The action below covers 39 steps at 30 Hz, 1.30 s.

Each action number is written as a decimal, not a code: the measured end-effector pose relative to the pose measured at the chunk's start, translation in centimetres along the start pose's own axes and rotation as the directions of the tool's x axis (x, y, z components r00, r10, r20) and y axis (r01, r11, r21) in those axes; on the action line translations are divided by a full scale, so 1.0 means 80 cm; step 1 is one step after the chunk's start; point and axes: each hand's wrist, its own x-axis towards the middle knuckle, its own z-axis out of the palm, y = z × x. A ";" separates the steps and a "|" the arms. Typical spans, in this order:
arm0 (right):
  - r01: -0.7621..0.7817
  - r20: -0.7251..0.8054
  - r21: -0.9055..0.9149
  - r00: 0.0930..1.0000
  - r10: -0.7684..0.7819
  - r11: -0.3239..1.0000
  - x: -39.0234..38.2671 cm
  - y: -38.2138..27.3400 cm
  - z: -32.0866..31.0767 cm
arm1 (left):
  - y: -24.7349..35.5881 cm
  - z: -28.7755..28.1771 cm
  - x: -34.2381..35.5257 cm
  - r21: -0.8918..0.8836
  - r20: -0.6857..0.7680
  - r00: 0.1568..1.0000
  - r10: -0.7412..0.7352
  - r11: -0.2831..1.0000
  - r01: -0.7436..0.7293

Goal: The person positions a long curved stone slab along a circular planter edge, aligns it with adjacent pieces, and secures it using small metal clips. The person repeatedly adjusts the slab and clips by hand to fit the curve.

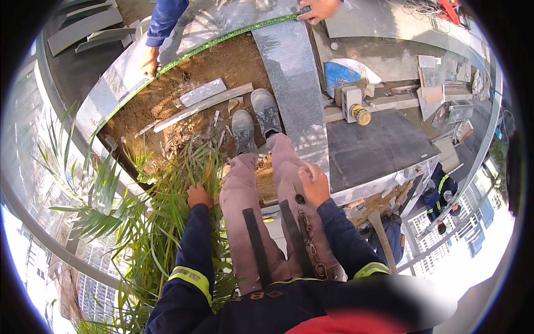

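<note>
My left hand (200,196) hangs beside long green palm leaves (167,214), its fingers curled; leaves and the angle hide what they may hold. Over my right thigh, my right hand (315,183) is loosely closed with no object visible in it. A key chain with clips (307,234) hangs on my trouser leg next to it. Ahead, another person's hands hold a green measuring tape (222,39) along a curved grey stone border. One of those hands (149,61) presses the tape at the left; the other (318,10) holds it at the top right.
My boots (243,127) stand on soil with loose stone strips (203,92) and debris. A grey slab band (292,83) runs along their right. Beyond lie a dark slab (372,147), a yellow-ended tool (360,114) and a blue-and-white bag (340,75). Another person (439,192) is at the far right.
</note>
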 end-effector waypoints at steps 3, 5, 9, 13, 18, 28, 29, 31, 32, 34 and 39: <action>0.019 0.057 -0.027 0.998 -0.018 0.999 0.003 -0.016 0.017 | 0.003 0.008 0.003 -0.016 -0.037 0.999 -0.025 1.000 0.024; 0.000 0.107 -0.020 0.994 0.002 1.000 0.000 -0.022 0.023 | -0.004 0.020 0.010 -0.022 -0.059 0.998 -0.028 0.999 0.026; 0.088 0.140 -0.168 0.988 -0.064 0.982 -0.013 -0.033 0.024 | -0.004 0.013 0.006 -0.016 -0.063 0.998 -0.024 1.000 0.023; 0.210 0.084 -0.253 0.977 -0.195 0.944 -0.021 -0.045 0.031 | 0.012 -0.046 0.013 -0.012 0.097 0.994 -0.053 0.998 0.055; 0.204 0.175 -0.205 0.970 -0.170 0.957 -0.037 -0.069 0.037 | 0.086 -0.188 0.049 -0.188 -0.108 0.953 0.284 0.935 -0.300; 0.169 0.127 -0.256 0.982 -0.140 0.952 -0.070 -0.078 0.049 | 0.316 -0.578 0.112 -0.614 -0.572 0.742 0.350 0.417 -0.670; 0.162 0.138 -0.222 0.981 -0.133 0.961 -0.068 -0.083 0.045 | 0.322 -0.590 0.114 -0.609 -0.582 0.737 0.344 0.416 -0.675; 0.122 0.141 -0.151 0.985 -0.101 0.981 -0.071 -0.087 0.041 | 0.328 -0.591 0.099 -0.715 -0.519 0.775 0.360 0.315 -0.625; 0.133 0.121 -0.160 0.986 -0.114 0.978 -0.075 -0.080 0.042 | 0.332 -0.589 0.086 -0.760 -0.483 0.788 0.381 0.265 -0.593; 0.172 0.097 -0.177 0.983 -0.157 0.969 -0.073 -0.072 0.046 | 0.330 -0.593 0.070 -0.759 -0.477 0.784 0.397 0.264 -0.596; 0.136 0.116 -0.150 0.986 -0.120 0.979 -0.078 -0.084 0.067 | 0.311 -0.591 0.070 -0.773 -0.430 0.779 0.456 0.259 -0.579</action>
